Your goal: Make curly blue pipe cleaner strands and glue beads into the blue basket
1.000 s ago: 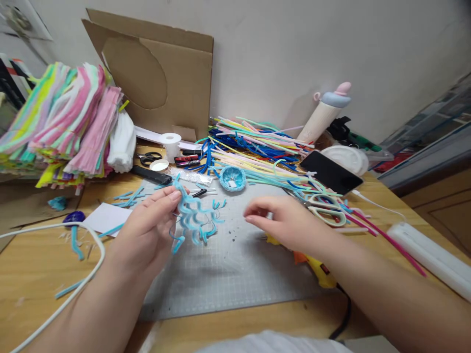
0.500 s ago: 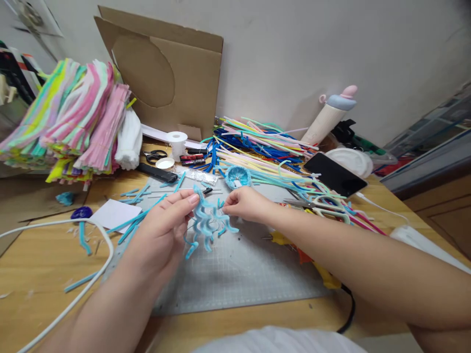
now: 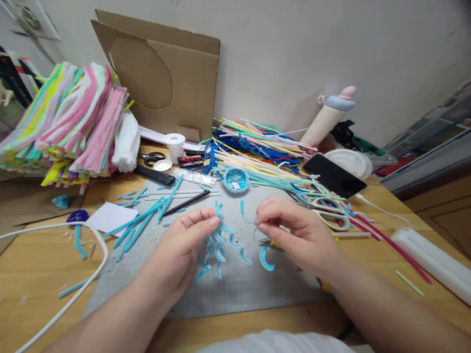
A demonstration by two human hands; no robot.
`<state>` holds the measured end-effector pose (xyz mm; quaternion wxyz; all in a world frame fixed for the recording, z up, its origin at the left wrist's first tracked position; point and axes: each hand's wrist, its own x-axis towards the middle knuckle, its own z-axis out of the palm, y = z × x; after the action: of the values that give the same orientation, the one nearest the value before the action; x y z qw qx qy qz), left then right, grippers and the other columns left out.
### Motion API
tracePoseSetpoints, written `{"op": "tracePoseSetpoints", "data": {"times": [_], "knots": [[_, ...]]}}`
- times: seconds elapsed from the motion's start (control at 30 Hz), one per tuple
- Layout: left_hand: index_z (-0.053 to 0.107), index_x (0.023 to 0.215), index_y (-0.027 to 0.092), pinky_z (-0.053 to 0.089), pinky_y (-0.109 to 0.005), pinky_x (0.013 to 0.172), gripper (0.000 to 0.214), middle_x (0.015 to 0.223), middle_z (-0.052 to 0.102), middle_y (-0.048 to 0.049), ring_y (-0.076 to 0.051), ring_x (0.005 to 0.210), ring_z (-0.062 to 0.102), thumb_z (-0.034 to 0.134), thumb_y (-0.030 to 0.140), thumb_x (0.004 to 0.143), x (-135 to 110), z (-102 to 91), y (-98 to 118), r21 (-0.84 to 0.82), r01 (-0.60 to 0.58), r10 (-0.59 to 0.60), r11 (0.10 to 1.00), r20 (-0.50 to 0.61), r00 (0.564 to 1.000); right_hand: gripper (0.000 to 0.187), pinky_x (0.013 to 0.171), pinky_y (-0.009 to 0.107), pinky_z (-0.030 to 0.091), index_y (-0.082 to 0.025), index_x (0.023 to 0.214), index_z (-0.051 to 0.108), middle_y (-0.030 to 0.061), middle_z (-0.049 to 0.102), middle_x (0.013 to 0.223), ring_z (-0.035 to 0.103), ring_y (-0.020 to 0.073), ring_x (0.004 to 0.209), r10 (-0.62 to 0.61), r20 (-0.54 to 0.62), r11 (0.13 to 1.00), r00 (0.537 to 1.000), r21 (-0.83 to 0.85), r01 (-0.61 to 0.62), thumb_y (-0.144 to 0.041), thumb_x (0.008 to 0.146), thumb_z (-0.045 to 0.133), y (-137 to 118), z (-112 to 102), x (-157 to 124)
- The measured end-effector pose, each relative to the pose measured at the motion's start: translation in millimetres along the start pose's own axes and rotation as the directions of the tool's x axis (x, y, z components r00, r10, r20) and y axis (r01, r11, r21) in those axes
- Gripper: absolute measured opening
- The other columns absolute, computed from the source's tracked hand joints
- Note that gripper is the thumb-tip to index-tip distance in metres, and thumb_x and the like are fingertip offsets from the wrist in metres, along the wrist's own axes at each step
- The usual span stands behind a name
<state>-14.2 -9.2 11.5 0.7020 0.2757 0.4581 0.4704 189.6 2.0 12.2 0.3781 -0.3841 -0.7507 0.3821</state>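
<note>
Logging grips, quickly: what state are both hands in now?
Left hand: closed, holding curly blue strands.
Right hand: closed, pinching a thin blue-tipped strand.

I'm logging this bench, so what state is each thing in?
Left hand, pinching wavy blue strips
Right hand, pinching a blue-ended strand
Blue cup, open side up
Phone, screen dark
Bottle, lid on
Black pen, lying on the mat
White spool, standing upright
Cardboard, standing upright
Cream-handled scissors, lying down, blades partly hidden
</note>
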Motion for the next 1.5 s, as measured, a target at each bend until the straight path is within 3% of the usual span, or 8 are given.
{"op": "tracePoseSetpoints", "data": {"times": [0.17, 0.27, 0.73, 0.93, 1.03, 1.13, 1.33, 1.5], "knots": [[0.067, 0.074, 0.017, 0.043, -0.025, 0.066, 0.012, 0.072, 0.065, -0.0015, -0.015, 0.067, 0.057, 0.075, 0.023, 0.068, -0.7, 2.3, -7.2, 0.039, 0.047, -0.051, 0.998, 0.101, 0.994, 0.009, 0.072, 0.029, 0.042, -0.024, 0.082, 0.063, -0.0004, 0.055, 0.082, 0.054, 0.0150, 0.080, -0.006, -0.029, 0.981, 1.000, 0.193, 0.011, -0.020, 0.088, 0.058, -0.7, 10.3, -15.6], [0.068, 0.073, 0.018, 0.043, -0.026, 0.070, 0.009, 0.072, 0.065, -0.0011, -0.016, 0.068, 0.057, 0.074, 0.024, 0.070, -0.1, 2.2, -8.8, 0.069, 0.053, -0.062, 0.996, 0.137, 0.989, 0.009, 0.072, 0.029, 0.042, -0.023, 0.081, 0.063, -0.0004, 0.054, 0.083, 0.054, 0.0144, 0.079, 0.006, -0.033, 0.987, 0.999, 0.163, -0.001, -0.019, 0.087, 0.059, -2.8, 11.8, -18.9], [0.068, 0.080, 0.018, 0.039, -0.022, 0.068, 0.018, 0.073, 0.059, 0.0018, -0.013, 0.073, 0.053, 0.076, 0.029, 0.068, 4.1, -3.5, -16.6, 0.133, 0.092, -0.101, 0.987, 0.062, 0.993, 0.014, 0.075, 0.028, 0.048, -0.020, 0.082, 0.062, 0.0004, 0.066, 0.080, 0.062, 0.0135, 0.079, -0.071, -0.045, 0.997, 0.996, -0.037, 0.069, -0.006, 0.081, 0.059, -12.8, 17.2, -27.0], [0.064, 0.079, 0.018, 0.039, -0.025, 0.069, 0.018, 0.073, 0.059, 0.0008, -0.015, 0.074, 0.054, 0.075, 0.029, 0.069, 2.9, -1.5, -15.4, 0.129, 0.095, -0.106, 0.987, 0.085, 0.991, 0.012, 0.064, 0.028, 0.050, -0.022, 0.075, 0.064, -0.0001, 0.065, 0.070, 0.061, 0.0141, 0.067, 0.127, -0.126, 0.987, 0.984, 0.110, -0.113, -0.011, 0.078, 0.061, -9.7, 22.8, -27.7], [0.064, 0.079, 0.018, 0.040, -0.026, 0.071, 0.017, 0.073, 0.059, 0.0003, -0.016, 0.074, 0.054, 0.074, 0.029, 0.070, 4.1, -2.1, -15.1, 0.126, 0.094, -0.106, 0.988, 0.095, 0.990, 0.010, 0.060, 0.025, 0.050, -0.023, 0.077, 0.067, -0.0004, 0.067, 0.069, 0.062, 0.0132, 0.065, 0.319, -0.124, 0.899, 0.940, 0.353, -0.258, -0.014, 0.074, 0.066, -6.0, 24.5, -26.7], [0.063, 0.079, 0.018, 0.039, -0.027, 0.072, 0.017, 0.074, 0.059, 0.0001, -0.015, 0.072, 0.053, 0.073, 0.029, 0.071, 5.8, -3.5, -14.9, 0.133, 0.083, -0.097, 0.988, 0.107, 0.989, 0.015, 0.061, 0.020, 0.051, -0.024, 0.088, 0.071, -0.0007, 0.070, 0.074, 0.065, 0.0100, 0.068, 0.404, 0.025, 0.728, 0.914, 0.596, -0.338, -0.017, 0.076, 0.070, -0.8, 23.4, -26.0], [0.063, 0.079, 0.018, 0.039, -0.027, 0.074, 0.016, 0.075, 0.059, 0.0006, -0.014, 0.072, 0.051, 0.073, 0.029, 0.071, 5.5, -4.4, -14.0, 0.123, 0.071, -0.084, 0.990, 0.102, 0.991, 0.012, 0.048, 0.013, 0.042, -0.018, 0.079, 0.066, -0.0006, 0.073, 0.069, 0.063, 0.0054, 0.054, 0.500, 0.200, 0.450, 0.843, 0.771, -0.450, -0.021, 0.074, 0.077, 1.4, 19.6, -20.2], [0.063, 0.079, 0.018, 0.039, -0.026, 0.074, 0.016, 0.075, 0.060, 0.0007, -0.014, 0.072, 0.051, 0.073, 0.028, 0.071, 5.3, -3.5, -14.5, 0.121, 0.085, -0.097, 0.989, 0.093, 0.991, 0.019, 0.046, 0.015, 0.042, -0.016, 0.075, 0.062, 0.0008, 0.073, 0.067, 0.064, 0.0073, 0.052, 0.508, 0.214, 0.422, 0.834, 0.782, -0.458, -0.022, 0.071, 0.080, 0.0, 20.0, -16.2]]}}
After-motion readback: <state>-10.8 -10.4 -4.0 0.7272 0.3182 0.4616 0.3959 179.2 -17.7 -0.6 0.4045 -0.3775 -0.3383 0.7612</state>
